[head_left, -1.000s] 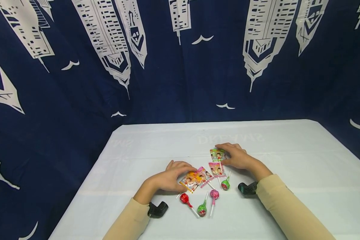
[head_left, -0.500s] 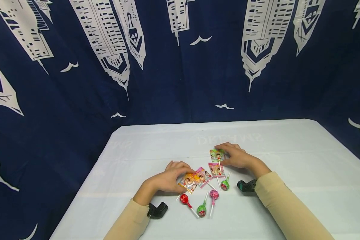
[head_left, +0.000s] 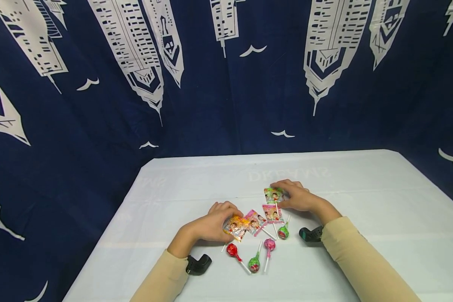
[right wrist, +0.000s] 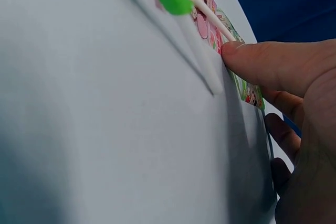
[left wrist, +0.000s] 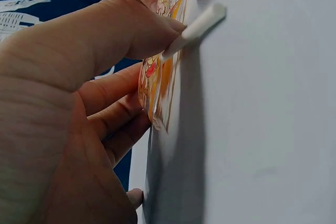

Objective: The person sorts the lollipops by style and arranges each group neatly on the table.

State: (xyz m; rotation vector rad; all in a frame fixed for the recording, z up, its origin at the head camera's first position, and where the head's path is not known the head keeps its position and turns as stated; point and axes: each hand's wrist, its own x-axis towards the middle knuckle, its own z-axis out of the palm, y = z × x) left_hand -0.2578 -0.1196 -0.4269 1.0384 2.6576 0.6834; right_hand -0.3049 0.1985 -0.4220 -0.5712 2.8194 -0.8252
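Observation:
On the white tabletop, my left hand [head_left: 210, 225] grips an orange flat-wrapped lollipop [head_left: 236, 228] between thumb and fingers. The left wrist view shows its white stick [left wrist: 202, 24] jutting past the thumb. My right hand [head_left: 300, 199] holds a green flat-wrapped lollipop [head_left: 273, 194] at the far end of the row, thumb near the stick and fingertips at the wrapper's far edge. Two pink flat-wrapped lollipops [head_left: 256, 222] lie between the hands; the right one [head_left: 272, 213] sits just below the green wrapper. Parts of both held wrappers are hidden by the hands.
Nearer the front lie round lollipops: a red one [head_left: 232, 250], a green one [head_left: 254, 264] and a pink one [head_left: 269, 244]. Another green round lollipop [head_left: 283, 233] is below the right hand. A dark blue printed cloth [head_left: 226, 105] hangs behind the table [head_left: 381, 188].
The orange lollipop has shifted slightly left in my left hand, uncovering more of the neighbouring pink wrapper. My right hand and the round lollipops have stayed in place.

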